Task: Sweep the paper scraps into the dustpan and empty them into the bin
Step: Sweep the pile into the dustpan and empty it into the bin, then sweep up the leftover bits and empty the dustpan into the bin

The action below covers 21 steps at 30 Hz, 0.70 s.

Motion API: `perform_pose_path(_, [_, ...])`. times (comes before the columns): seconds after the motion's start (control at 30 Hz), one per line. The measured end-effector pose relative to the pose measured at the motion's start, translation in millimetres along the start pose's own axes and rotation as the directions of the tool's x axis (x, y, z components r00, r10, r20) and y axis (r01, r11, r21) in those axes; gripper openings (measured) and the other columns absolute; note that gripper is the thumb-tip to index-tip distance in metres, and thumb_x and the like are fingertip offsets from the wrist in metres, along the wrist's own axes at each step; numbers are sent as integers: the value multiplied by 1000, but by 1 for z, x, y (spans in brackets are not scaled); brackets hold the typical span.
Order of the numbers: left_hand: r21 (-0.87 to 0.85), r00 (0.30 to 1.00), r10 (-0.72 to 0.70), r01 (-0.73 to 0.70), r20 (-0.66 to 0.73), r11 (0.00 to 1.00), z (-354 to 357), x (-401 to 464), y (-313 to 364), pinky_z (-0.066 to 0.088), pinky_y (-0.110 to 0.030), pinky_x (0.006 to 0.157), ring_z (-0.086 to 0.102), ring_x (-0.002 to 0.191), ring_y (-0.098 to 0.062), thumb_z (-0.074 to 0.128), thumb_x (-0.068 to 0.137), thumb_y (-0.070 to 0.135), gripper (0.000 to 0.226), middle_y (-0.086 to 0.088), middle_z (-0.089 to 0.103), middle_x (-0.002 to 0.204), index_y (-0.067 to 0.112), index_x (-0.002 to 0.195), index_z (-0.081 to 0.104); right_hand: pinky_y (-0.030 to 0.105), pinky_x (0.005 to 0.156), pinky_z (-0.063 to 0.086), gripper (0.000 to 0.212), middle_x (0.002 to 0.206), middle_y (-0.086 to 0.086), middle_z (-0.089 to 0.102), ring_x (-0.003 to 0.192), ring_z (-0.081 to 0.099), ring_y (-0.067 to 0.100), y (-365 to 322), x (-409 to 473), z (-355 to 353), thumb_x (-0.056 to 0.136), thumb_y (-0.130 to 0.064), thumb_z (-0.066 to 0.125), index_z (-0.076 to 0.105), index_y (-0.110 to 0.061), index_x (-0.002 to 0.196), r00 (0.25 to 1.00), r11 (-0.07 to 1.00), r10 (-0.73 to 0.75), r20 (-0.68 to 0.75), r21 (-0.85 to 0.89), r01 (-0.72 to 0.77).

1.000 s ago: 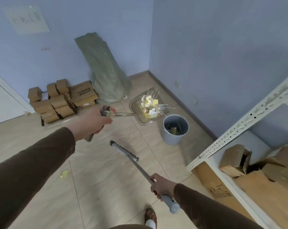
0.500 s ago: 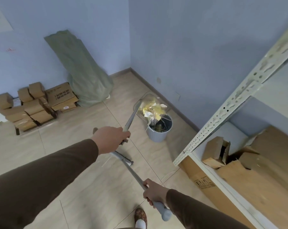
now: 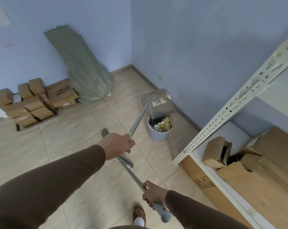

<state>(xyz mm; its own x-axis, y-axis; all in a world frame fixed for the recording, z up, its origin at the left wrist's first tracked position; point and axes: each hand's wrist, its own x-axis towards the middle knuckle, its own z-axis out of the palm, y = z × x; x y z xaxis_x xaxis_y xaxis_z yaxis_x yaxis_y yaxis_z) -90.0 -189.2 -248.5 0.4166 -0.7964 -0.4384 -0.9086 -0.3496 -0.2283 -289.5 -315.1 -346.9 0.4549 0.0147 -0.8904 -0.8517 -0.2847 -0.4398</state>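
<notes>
Now I was at the emptying step: my left hand (image 3: 117,145) was clenched on the long handle of the dustpan (image 3: 158,103), tipped steeply over the bin (image 3: 160,128), where the paper scraps (image 3: 164,124) lay heaped. My right hand (image 3: 154,195) gripped the broom (image 3: 133,175), head resting on the floor. Next, I judged, a shake would loosen anything that clung.

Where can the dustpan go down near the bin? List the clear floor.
Bare tiles lie between the bin and the stacked cardboard boxes, left of the dustpan. Crowded: the shelf hems the bin's right; the green sack fills the corner.
</notes>
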Motion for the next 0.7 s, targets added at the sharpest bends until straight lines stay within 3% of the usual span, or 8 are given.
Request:
perform_pose_path(0.23, [-2,995,-91,91,-36,996,-5,-19,-23,33,-32,44,49,57,-23,57,90,3,49,-5,50,110,20,132,38,17,40,41,45,78,4,53,47,46,8,-14,-1,-1,92,-8,46,40,-22,134,999,1000,-21,31,-13,22])
perform_pose_path(0.4, [-185,962,-243,218,-124,958,0,-38,-60,51,-36,55,49,57,-10,51,91,11,48,12,40,88,38,128,37,18,42,42,43,79,5,54,48,46,8,-26,-6,-16,91,-11,46,43,-24,132,999,1000,-28,47,-6,28])
perform_pose_path(0.47, [-254,936,-308,260,-169,932,0,-47,-79,52,-36,57,52,62,-10,50,93,16,45,13,48,88,42,128,40,19,43,41,40,76,4,52,48,45,8,-34,-10,-28,91,-13,46,45,-24,130,998,999,-37,51,-18,38])
perform_pose_path(0.57, [-414,885,-425,320,-190,852,-3,-59,-114,52,-30,66,57,76,-11,49,97,22,40,11,64,99,40,132,49,20,42,38,38,70,3,49,45,43,9,-54,-16,-50,92,-14,46,45,-22,129,997,997,-49,66,-61,53])
perform_pose_path(0.7, [-604,801,-580,392,-146,693,1,-68,-167,54,-35,76,61,80,-19,56,94,22,37,3,67,95,35,129,57,20,40,35,36,68,5,48,43,42,11,-82,-19,-75,94,-15,47,45,-22,129,996,990,-38,83,-130,48])
